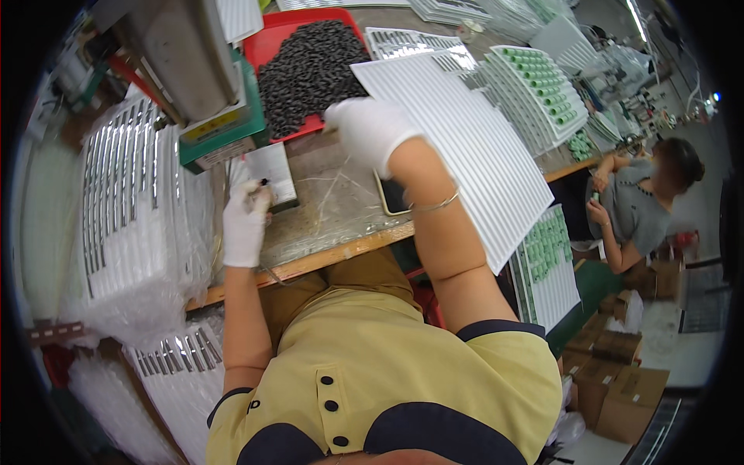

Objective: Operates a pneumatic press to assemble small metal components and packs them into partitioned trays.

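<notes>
My left hand [246, 225], in a white glove, is closed at a small metal block [277, 170] below a bench press. A small black piece [264, 182] shows at its fingertips. My right hand [370, 132], also gloved, is above the table by the near right corner of a red tray [263, 48]. Motion blurs its fingers, and whether they hold anything cannot be made out. Heaped in the tray are many small black pieces [310, 74]. Beside my right forearm lies a white ribbed sheet [457, 139].
The press [225, 116] has a green base and stands left of the tray. Wrapped trays of metal strips [124, 194] are stacked at far left. A phone [394, 194] lies by the table edge. Trays of green parts [542, 85] stand back right; a co-worker [639, 198] sits beyond.
</notes>
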Demonstrator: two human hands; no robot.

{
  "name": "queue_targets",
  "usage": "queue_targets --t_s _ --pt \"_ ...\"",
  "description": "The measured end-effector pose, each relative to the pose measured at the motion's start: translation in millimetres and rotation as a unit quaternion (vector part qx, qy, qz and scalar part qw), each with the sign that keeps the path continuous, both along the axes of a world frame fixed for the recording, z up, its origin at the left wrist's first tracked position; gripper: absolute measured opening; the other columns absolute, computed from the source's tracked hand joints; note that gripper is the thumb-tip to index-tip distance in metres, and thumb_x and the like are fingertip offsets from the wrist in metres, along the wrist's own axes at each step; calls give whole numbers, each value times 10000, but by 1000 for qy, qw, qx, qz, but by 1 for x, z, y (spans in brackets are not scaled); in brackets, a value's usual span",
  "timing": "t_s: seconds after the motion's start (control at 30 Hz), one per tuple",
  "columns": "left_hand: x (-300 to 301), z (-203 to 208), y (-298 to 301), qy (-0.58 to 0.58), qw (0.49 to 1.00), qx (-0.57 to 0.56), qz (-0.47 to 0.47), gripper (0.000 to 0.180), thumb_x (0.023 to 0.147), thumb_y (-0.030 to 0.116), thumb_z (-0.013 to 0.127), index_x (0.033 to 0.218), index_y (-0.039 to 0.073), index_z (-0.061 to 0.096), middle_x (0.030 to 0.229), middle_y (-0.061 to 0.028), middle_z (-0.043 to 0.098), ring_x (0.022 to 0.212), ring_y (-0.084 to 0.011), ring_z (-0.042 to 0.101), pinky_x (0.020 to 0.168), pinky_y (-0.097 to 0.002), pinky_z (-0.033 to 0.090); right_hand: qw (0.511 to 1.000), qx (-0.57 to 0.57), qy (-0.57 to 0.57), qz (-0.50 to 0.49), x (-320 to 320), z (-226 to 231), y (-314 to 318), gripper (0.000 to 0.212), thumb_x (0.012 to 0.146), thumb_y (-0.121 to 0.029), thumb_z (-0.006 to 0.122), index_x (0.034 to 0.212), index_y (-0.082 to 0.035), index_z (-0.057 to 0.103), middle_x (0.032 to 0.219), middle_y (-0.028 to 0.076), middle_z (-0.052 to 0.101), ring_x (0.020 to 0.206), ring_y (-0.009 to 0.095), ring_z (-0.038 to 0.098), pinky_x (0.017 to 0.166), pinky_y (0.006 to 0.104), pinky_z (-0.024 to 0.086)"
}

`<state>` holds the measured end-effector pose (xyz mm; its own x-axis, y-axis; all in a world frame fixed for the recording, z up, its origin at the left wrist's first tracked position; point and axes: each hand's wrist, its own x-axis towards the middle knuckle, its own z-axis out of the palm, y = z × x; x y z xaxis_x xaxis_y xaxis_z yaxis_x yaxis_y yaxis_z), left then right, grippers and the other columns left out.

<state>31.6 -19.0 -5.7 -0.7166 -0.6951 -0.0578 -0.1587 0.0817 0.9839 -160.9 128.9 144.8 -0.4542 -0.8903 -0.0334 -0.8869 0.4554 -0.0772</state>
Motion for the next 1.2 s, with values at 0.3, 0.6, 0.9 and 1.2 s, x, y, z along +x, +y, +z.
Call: queue_targets --t_s 0.3,0.6,0.9,1.2 --pt "-13 -5 8 39 996 58 -64 317 926 144 634 1181 4 511 1019 -74 630 914 -186 679 627 -240 520 877 -101 7 -469 -236 -65 134 404 834 -369 597 1114 -87 672 1140 203 647 1100 367 601 945 438 471" --pt "-38 -1 15 75 994 65 -42 236 826 -63 656 1047 -7 596 1094 -87 657 883 -143 659 709 -239 535 878 7 51 -476 -290 -92 130 531 797 -448 662 1172 -72 649 1222 194 619 1151 350 586 963 431 474" --pt "-28 1 15 109 986 114 -52 218 833 -50 660 1036 19 618 1033 -64 666 854 -116 636 716 -249 535 925 -153 55 -344 -239 -10 91 370 788 -324 625 952 -2 699 949 226 684 909 328 658 802 410 502" --pt "-6 16 23 83 989 111 -59 261 841 5 697 1088 36 620 927 -22 656 787 -74 614 599 -222 490 863 -358 -354 -40 52 -82 -11 232 795 -165 732 952 -16 649 843 156 701 750 228 697 690 305 539"
